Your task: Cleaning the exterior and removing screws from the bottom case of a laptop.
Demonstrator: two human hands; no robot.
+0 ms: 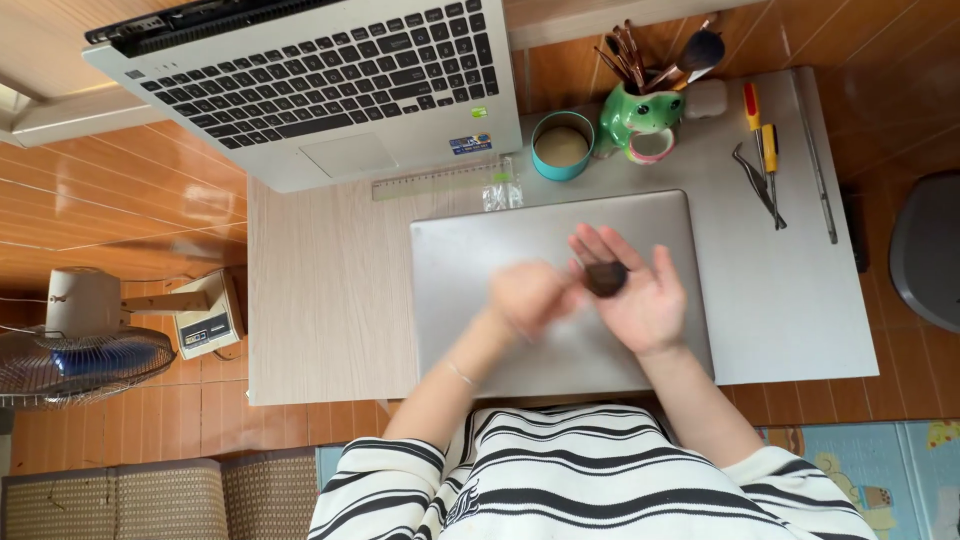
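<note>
My right hand (640, 295) is held palm up over a closed silver laptop (470, 260) on the low table, and a small dark round object (606, 277) rests on its fingers. My left hand (528, 297) is blurred with motion, with its fingers bunched right beside the dark object. Whether it touches or grips the object is unclear. A thin bracelet circles my left wrist.
An open silver laptop (320, 70) stands at the back left of the light wooden table (320, 300). A clear ruler (430, 182), teal cup (561, 146), green frog-shaped brush holder (640, 115), screwdrivers (760, 125), pliers (757, 180) lie behind. A fan (70, 350) stands on the floor at left.
</note>
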